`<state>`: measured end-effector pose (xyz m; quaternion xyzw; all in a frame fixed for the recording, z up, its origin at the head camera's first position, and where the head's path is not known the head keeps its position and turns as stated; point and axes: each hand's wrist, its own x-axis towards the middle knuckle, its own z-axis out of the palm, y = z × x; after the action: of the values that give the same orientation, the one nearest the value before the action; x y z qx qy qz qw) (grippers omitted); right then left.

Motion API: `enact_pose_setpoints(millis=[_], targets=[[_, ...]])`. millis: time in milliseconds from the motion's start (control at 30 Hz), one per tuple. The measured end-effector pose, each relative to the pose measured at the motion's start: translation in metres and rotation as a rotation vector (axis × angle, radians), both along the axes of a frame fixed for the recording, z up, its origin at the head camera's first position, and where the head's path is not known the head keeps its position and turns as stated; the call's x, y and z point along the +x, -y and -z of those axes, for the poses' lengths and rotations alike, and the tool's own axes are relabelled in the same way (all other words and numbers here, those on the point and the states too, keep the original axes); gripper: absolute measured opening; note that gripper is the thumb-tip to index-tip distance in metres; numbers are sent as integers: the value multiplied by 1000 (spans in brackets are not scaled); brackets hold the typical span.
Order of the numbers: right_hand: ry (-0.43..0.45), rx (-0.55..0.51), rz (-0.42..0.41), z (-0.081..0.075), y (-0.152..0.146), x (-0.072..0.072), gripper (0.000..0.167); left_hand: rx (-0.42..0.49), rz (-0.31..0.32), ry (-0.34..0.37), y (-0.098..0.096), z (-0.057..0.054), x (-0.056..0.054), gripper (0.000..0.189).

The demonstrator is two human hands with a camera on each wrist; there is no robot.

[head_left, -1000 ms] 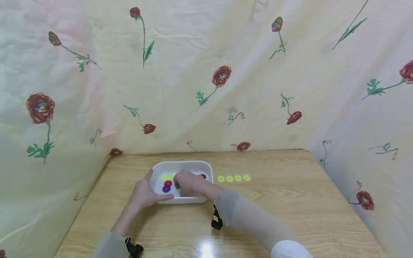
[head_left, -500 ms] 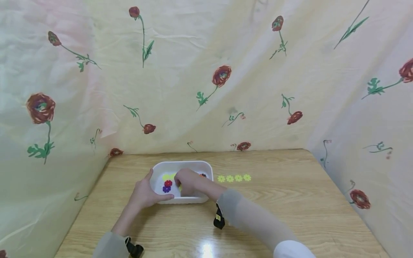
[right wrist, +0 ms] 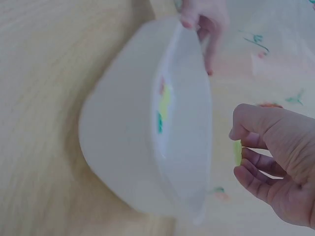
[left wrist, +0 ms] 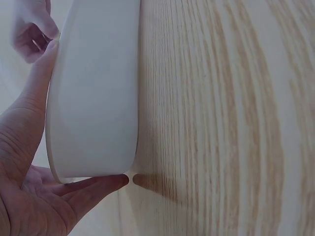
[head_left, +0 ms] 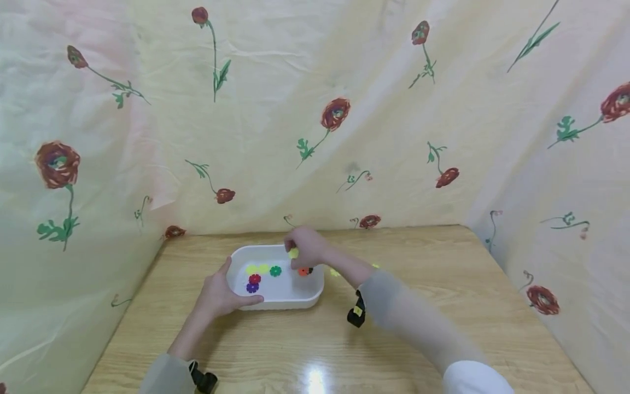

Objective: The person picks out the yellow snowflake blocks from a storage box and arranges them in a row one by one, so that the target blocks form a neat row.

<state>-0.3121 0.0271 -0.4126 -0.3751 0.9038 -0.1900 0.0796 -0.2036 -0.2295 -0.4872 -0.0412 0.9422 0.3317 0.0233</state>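
Observation:
A white plastic tub (head_left: 290, 305) stands on the wooden table. My left hand (head_left: 219, 295) grips its left end, thumb along the front rim and fingers around the end wall. Over the tub's back right side, my right hand (head_left: 310, 249) pinches a yellow flower-shaped plastic piece (right wrist: 237, 153) between thumb and fingers, raised above the rim. Inside the tub lie two yellow pieces (head_left: 264, 268), a green piece (head_left: 275, 271), a red piece (head_left: 254, 279), a purple piece (head_left: 252, 287), an orange piece (head_left: 303, 271) and a black piece (head_left: 310, 270).
To the tub's right, yellow flower pieces (head_left: 334, 272) lie on the table (head_left: 443, 312), partly hidden by the right forearm. Flower-printed cloth (head_left: 275, 131) hangs behind and at both sides of the table.
My right hand has risen out of the tub and moved right and back, carrying a yellow flower piece. The green piece it covered now shows. My left hand keeps its hold on the tub.

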Motion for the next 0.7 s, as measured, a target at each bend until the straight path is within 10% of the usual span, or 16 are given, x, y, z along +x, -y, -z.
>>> enact_pose_setpoints(millis=[700], targets=[[-142, -17, 61, -21, -94, -25, 17, -8, -6, 12, 0, -2, -2, 138]])
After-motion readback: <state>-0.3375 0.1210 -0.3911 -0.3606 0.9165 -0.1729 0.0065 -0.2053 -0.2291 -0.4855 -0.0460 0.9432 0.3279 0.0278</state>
